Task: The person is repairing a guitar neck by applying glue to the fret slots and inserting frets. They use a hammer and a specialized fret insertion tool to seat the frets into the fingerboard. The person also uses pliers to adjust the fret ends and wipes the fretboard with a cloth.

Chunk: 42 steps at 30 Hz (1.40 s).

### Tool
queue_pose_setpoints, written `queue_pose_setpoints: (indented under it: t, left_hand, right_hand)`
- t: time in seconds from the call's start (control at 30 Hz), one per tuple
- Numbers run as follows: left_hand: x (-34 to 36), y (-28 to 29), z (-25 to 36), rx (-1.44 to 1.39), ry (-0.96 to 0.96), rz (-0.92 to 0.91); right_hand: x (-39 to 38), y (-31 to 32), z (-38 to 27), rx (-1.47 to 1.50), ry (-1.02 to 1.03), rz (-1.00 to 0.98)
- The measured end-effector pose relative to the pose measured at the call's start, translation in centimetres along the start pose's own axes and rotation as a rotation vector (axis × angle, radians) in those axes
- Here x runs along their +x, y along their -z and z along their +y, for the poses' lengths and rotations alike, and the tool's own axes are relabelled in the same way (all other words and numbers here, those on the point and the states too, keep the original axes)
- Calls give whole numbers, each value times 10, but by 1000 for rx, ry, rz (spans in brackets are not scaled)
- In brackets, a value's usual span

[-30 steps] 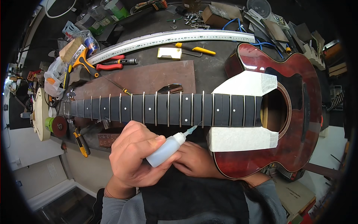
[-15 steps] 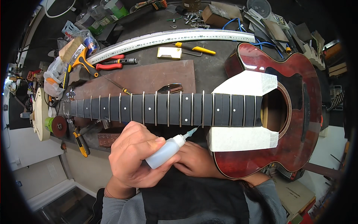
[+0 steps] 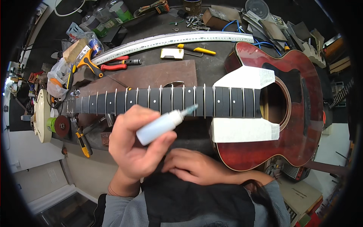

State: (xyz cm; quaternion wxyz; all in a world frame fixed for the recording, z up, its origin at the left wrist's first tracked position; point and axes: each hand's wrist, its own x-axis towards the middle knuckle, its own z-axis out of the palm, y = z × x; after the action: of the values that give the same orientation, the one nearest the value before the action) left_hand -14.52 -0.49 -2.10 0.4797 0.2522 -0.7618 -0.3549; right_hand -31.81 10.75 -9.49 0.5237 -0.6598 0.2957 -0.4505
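While the left hand (image 3: pixel 133 149) pinches a translucent squeeze bottle (image 3: pixel 157 128) at the fretboard (image 3: pixel 166 98), the right hand (image 3: pixel 196 166) shows curled fingers, grip not determinable.

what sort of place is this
Probably a guitar repair workshop: a red guitar has white covers beside its fingerboard, and a long ruler lies on the cluttered bench.

It was a workshop: pliers (image 3: pixel 113 67), ruler (image 3: pixel 181 39) and bolts (image 3: pixel 194 21) lay on the tabletop (image 3: pixel 211 70) beyond the left fingers (image 3: pixel 140 112).
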Motion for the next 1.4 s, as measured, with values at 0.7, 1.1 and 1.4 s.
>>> queue_pose_setpoints:
  t: [0.7, 1.1, 1.4]
  left_hand:
    - [12, -20, 4, -135, 159, 61]
    - [15, -17, -7, 144, 57, 55]
    - [21, -11, -11, 271, -81, -44]
  right_hand:
    - [39, -21, -186, -610, 748, -241]
    - [10, -20, -23, -483, 220, -95]
    - [0, 1, 40, -435, 109, -70]
